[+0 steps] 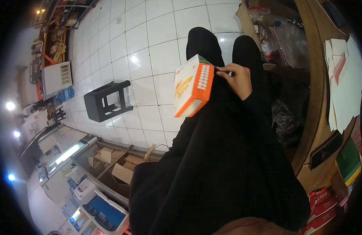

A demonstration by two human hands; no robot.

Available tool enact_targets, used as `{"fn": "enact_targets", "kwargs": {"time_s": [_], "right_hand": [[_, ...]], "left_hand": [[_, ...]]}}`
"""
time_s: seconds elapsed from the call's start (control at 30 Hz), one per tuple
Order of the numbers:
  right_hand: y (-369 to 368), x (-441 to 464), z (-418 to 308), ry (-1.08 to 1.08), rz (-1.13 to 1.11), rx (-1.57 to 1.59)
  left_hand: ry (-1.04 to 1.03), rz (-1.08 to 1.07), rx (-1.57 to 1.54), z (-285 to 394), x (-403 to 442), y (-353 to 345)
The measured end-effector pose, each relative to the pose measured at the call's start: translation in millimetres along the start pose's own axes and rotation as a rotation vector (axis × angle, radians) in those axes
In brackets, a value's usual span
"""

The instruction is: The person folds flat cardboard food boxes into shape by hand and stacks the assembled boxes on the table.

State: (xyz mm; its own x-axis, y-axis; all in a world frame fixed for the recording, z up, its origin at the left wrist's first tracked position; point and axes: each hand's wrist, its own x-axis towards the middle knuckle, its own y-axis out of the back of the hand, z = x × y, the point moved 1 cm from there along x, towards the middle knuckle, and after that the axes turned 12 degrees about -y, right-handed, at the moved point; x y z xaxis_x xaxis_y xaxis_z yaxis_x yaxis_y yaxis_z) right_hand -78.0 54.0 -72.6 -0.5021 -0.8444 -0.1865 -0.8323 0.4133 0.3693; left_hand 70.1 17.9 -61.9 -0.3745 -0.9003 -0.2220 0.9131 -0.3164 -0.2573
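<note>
An orange and white cardboard box [190, 88] with yellow lettering is tilted over my lap, by the left thigh of my black clothing [228, 156]. A strip of dark green shows along its top edge. My right hand [236, 80] is closed in a pinch at the box's upper right edge, thumb against forefinger. The other fingers curl in toward the palm. My left hand does not show. A blurred patch of skin at the bottom edge is too close to make out.
A black plastic stool [106, 101] lies on its side on the white tiled floor [157, 23]. To my right, a wooden desk [316, 117] bears papers [343, 84] and a phone [326, 150]. Clear plastic bags [285, 39] lie beneath. A glass case [110, 168] holds cardboard pieces.
</note>
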Motion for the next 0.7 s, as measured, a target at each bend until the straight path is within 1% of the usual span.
{"fn": "enact_targets", "kwargs": {"time_s": [0.07, 0.2, 0.27, 0.4, 0.47, 0.5, 0.57, 0.63, 0.7], "right_hand": [[0, 0, -2, -0.037, -0.043, 0.007], [-1, 3, 5, -0.008, -0.082, -0.017], [-1, 4, 1, -0.116, -0.164, 0.219], [-3, 2, -2, -0.147, -0.16, 0.145], [-2, 1, -7, -0.091, -0.121, 0.119], [-5, 1, -2, -0.091, -0.122, 0.119], [-14, 1, 11, 0.019, -0.119, 0.22], [-18, -3, 11, 0.023, -0.127, 0.192], [-21, -3, 13, 0.031, -0.136, 0.166]], "left_hand": [[0.04, 0.017, -0.029, -7, 2, 5], [0.085, 0.043, -0.042, -23, 14, 15], [0.079, 0.049, -0.01, -31, 22, 15], [0.036, 0.079, 0.065, -41, 25, 18], [-0.005, 0.017, -0.037, -50, 26, 32], [-0.005, 0.018, -0.036, -56, 29, 42], [-0.002, -0.186, 0.507, -70, 41, 62], [0.0, -0.291, 0.778, -57, 39, 51], [0.159, -0.071, 0.075, -34, 26, 27]]}}
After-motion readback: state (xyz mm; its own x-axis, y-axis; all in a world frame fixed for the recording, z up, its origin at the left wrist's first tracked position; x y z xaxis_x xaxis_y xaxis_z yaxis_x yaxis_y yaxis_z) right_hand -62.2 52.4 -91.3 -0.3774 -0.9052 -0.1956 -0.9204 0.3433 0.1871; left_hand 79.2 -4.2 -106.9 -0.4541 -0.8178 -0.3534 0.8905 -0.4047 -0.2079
